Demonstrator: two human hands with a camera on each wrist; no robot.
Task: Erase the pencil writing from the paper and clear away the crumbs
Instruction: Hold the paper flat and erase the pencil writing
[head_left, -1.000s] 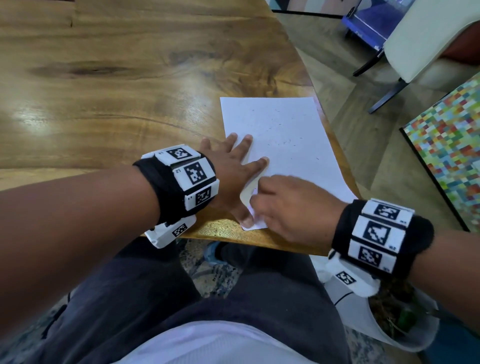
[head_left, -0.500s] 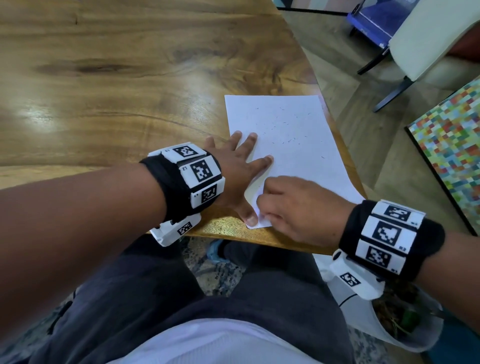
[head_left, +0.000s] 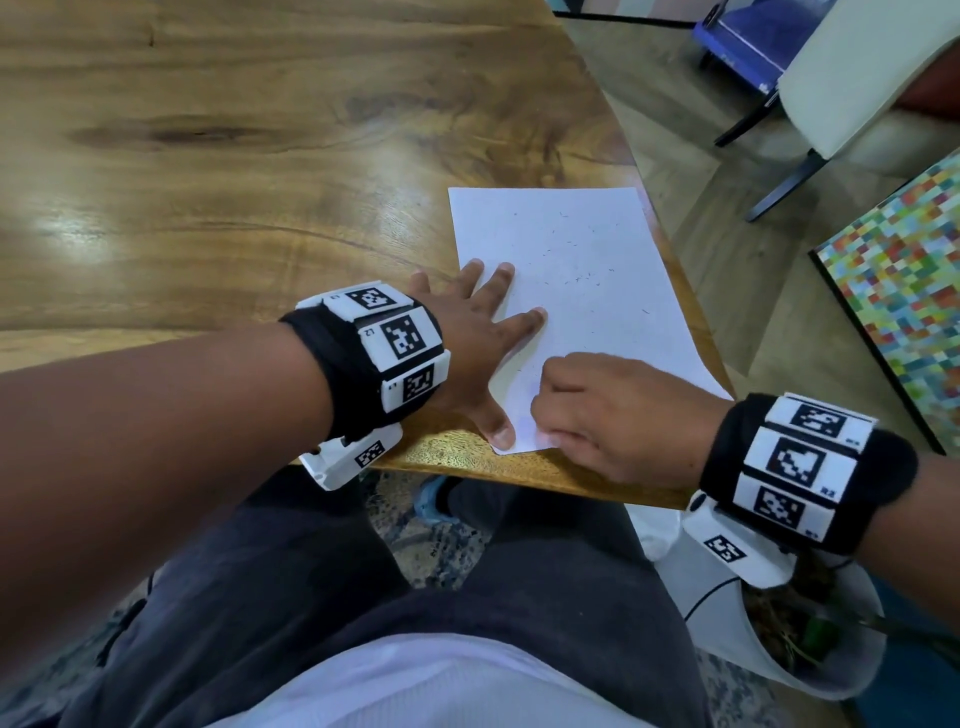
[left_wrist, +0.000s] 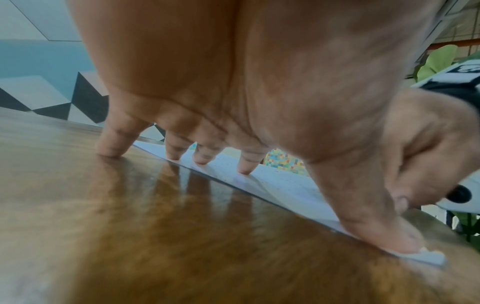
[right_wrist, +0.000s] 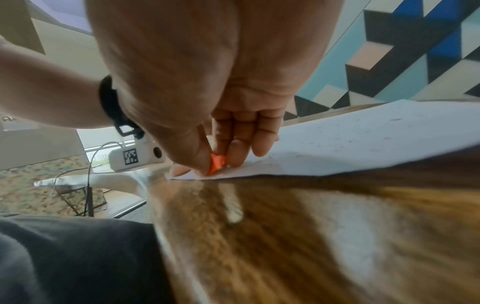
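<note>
A white sheet of paper (head_left: 576, 291) lies at the right near corner of the wooden table (head_left: 234, 156), with small dark eraser crumbs (head_left: 582, 275) scattered over it. My left hand (head_left: 483, 353) lies spread flat, its fingers and thumb pressing the paper's left edge and near corner down. My right hand (head_left: 597, 415) is curled at the paper's near end and pinches a small orange eraser (right_wrist: 217, 163) against the sheet. From the head view the eraser is hidden under the fingers. In the left wrist view the fingertips (left_wrist: 245, 170) rest on the paper (left_wrist: 285, 185).
The table's right edge (head_left: 680, 275) runs just beside the paper. Beyond it are a white chair (head_left: 852, 78), a colourful checkered rug (head_left: 904, 291) and a white pot with a plant (head_left: 795, 639) by my right knee. Bare wood stretches to the left.
My right hand has shifted slightly over the paper's near end, rubbing with the eraser. The left hand keeps pressing the sheet in the same place.
</note>
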